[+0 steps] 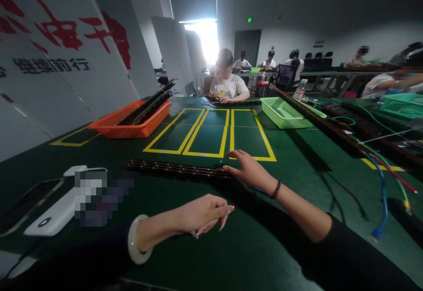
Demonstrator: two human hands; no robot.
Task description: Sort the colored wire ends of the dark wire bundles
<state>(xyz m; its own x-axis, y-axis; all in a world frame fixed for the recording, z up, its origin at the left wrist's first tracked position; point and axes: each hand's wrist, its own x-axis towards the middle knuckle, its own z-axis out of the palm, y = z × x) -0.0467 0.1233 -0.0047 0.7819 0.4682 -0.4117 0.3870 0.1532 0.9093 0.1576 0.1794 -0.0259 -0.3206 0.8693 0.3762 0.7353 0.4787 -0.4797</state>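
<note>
Landmark: the strip, which lies flat on the green table, ahead of both hands.

Left of the strip and nearer the wearer are a phone and a white device. Beyond its left end stands the orange basket, with further dark strips propped inside.

The strip's long axis runs mainly left to right, its right end slightly nearer the wearer. Beyond it, yellow frames are taped on the table.

The left hand is on the wearer's side of the strip, near its right end but apart from it. Its fingers are loosely curled; whether they hold anything cannot be told.

The right hand is the closer hand — at the strip's right end, thumb and forefinger parted. The strip extends leftward from these fingertips; contact cannot be confirmed.

Beyond and right of the strip is the green basket. A long strip slants across it in view — toward the wearer's right — with a blue cable near its closer end.
</note>
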